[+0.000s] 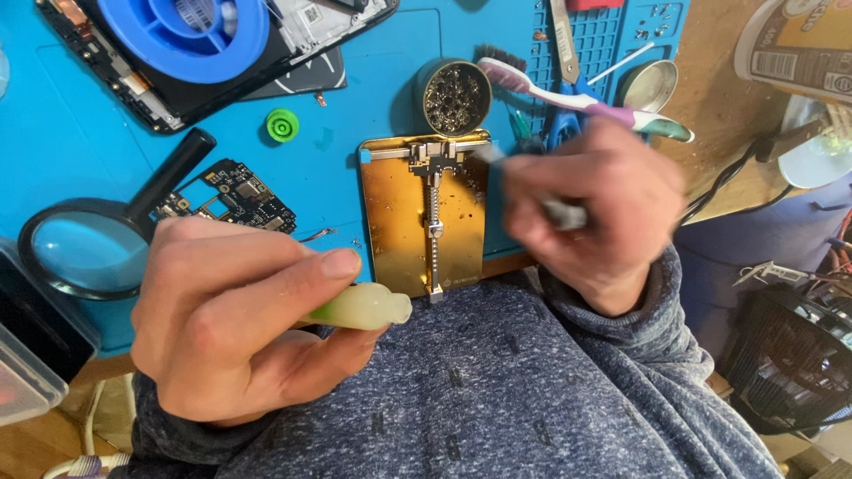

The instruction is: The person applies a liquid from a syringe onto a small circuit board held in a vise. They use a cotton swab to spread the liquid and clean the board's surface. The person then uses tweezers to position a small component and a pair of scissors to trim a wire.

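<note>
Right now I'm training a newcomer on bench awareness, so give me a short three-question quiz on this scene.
1. True or false: the left hand holds a pale, translucent squeeze bottle.
2. What rests across the round tin of brass wool: A) a toothbrush, B) a ruler, C) a pencil?
3. Which lies farther toward the left edge of the blue mat: the magnifying glass or the gold board holder?

Key: 1 true. 2 A. 3 the magnifying glass. The right hand is blurred; what it grips cannot be told.
</note>
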